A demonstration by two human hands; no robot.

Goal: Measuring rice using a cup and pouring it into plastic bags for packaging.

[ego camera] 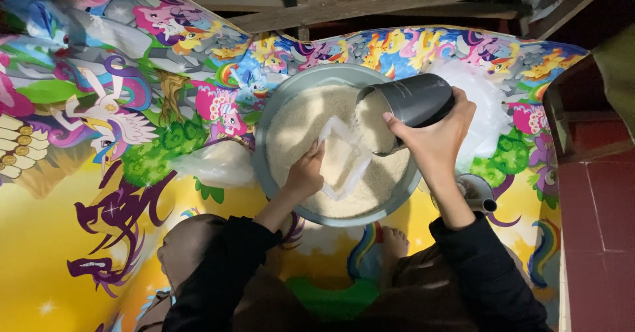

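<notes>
The right hand has its grip closed around a dark grey cup tipped over the clear plastic bag that the left hand pinches open (both above the rice) inside a round metal basin on the cartoon-printed mat
</notes>
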